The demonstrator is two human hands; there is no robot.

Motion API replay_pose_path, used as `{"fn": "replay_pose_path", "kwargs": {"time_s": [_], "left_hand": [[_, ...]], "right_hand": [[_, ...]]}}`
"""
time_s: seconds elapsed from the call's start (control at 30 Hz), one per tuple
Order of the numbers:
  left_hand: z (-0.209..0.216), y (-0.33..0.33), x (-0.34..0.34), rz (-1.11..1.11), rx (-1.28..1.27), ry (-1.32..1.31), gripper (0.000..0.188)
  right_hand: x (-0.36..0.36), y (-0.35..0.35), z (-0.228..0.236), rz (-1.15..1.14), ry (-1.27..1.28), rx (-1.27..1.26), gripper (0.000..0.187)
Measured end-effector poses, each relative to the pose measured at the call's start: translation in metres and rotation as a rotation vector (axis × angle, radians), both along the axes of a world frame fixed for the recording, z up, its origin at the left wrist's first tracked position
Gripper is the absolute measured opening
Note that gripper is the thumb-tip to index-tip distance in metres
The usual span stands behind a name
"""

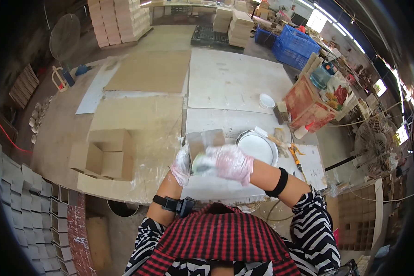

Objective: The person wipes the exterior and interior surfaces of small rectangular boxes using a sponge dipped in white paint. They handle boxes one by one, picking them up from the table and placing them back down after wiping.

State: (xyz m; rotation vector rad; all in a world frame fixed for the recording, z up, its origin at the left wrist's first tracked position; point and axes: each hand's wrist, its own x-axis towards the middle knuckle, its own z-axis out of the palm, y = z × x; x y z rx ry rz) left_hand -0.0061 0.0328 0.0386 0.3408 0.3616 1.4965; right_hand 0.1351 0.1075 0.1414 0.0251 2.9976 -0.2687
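Observation:
A small brown-grey box sits on the white board in front of me. My left hand, in a whitish glove, grips its left side with the fingers partly hidden. Across the box's near part lies my right hand, gloved and smeared with white, blurred by motion. Its fingers are closed round a pale greenish thing too blurred to name. Just right of that hand stands a round tub of white liquid, with a pale flat tool at its rim.
Open brown boxes stand at the table's left. Right of the tub lies a yellow-orange spray gun with a hose. A white bowl is farther back. Beyond are a red-stained crate bearing a water jug and a standing fan.

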Motion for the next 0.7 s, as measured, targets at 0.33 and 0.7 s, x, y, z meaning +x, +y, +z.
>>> {"fn": "replay_pose_path", "kwargs": {"time_s": [0.33,0.7], "left_hand": [[-0.026,0.011,0.002,0.023,-0.107,0.124,0.042],[-0.02,0.011,0.012,-0.07,-0.085,0.22,0.044]], "right_hand": [[-0.035,0.04,0.018,-0.35,0.168,-0.062,0.042],[-0.059,0.056,0.001,-0.376,0.309,0.011,0.024]]}}
